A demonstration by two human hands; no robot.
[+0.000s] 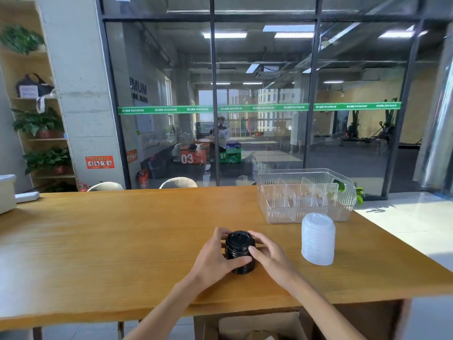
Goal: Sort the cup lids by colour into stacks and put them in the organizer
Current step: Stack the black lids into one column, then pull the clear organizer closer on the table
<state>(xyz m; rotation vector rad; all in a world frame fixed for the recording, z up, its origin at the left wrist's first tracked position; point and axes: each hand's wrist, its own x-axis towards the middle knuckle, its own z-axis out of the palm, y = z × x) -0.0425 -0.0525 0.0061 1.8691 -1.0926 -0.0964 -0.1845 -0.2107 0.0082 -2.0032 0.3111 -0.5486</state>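
Stack of black cup lids (239,251) upright on the wooden table (110,241), clasped between left hand (215,258) and right hand (269,256), fingers of both curled round its sides. Right of that stack, apart from both hands, stack of clear lids (318,238); just behind it, clear divided organizer (306,195).

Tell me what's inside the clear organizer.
The clear organizer shows only its transparent dividers; no lids are inside yet. Green leaves show through its far right end, apparently behind it.
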